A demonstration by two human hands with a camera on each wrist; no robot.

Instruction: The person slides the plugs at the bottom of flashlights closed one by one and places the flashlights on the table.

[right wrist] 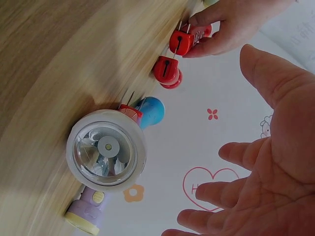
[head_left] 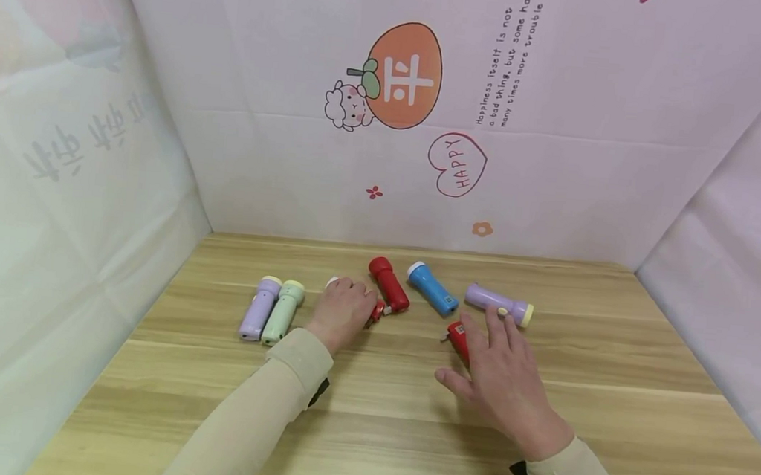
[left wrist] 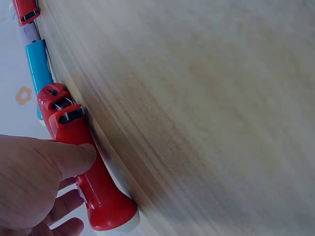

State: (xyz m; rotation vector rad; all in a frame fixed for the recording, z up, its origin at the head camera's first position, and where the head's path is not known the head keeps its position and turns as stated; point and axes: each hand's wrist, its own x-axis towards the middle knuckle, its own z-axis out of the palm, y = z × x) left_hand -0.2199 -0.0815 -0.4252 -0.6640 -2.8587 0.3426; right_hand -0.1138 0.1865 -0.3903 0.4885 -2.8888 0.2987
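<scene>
My left hand [head_left: 344, 314] pinches a red flashlight [left wrist: 101, 189] with a white head, its thumb lying along the body in the left wrist view. Two metal plug prongs show at that flashlight's tail. Just beyond its tail lies another red flashlight [head_left: 390, 286]. My right hand [head_left: 507, 374] hovers with spread fingers over a third red flashlight [head_left: 460, 339], which is partly hidden in the head view. The right wrist view shows that one's round clear lens [right wrist: 107, 150] and white rim, apart from the palm. Its prongs stick out at the tail.
A purple flashlight [head_left: 259, 311] and a green flashlight [head_left: 284, 313] lie side by side at the left. Farther back are a blue flashlight [head_left: 433, 290] and another purple flashlight [head_left: 483, 296]. Printed white cloth [head_left: 278, 177] hangs behind the wooden table [head_left: 379, 431] and along both sides.
</scene>
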